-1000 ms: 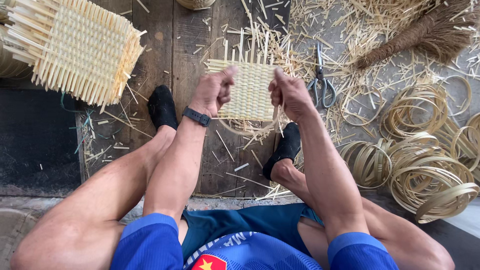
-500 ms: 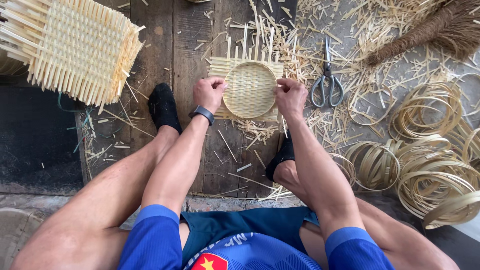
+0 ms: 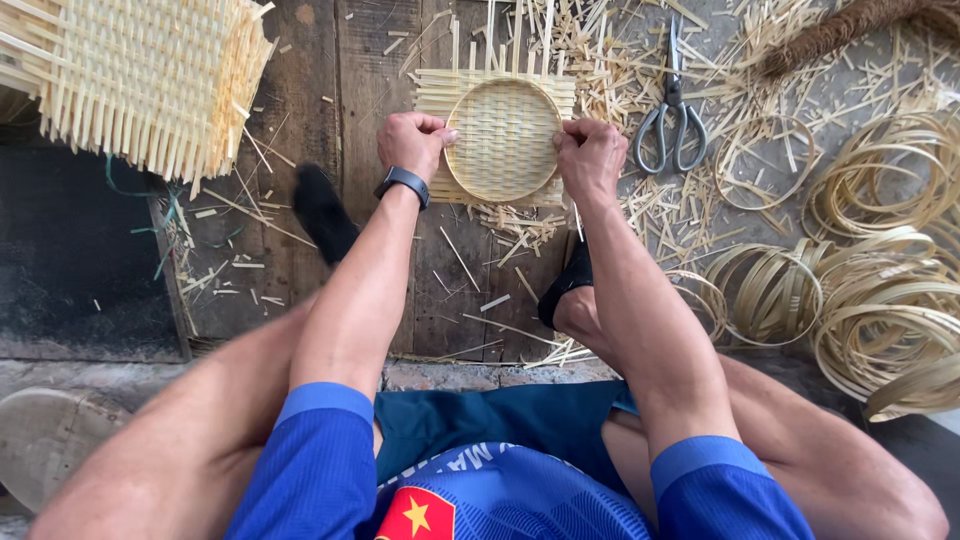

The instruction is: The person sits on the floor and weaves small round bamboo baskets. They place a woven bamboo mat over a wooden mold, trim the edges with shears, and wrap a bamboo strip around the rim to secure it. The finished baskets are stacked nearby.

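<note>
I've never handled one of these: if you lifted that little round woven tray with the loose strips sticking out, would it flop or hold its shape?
The woven tray would probably hold its shape, since a round hoop rims the weave. It looks light, being thin strips. The loose strip ends past the rim would likely bend easily. Both the left hand and right hand grip its edge.

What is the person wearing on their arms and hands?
Both hands are bare: no gloves and no rings that I can see. The left hand has a dark smartwatch with a black band on its wrist. The right hand has nothing on its wrist. The forearms are bare, and short bright blue sleeves with lighter blue cuffs cover the upper arms.
</note>
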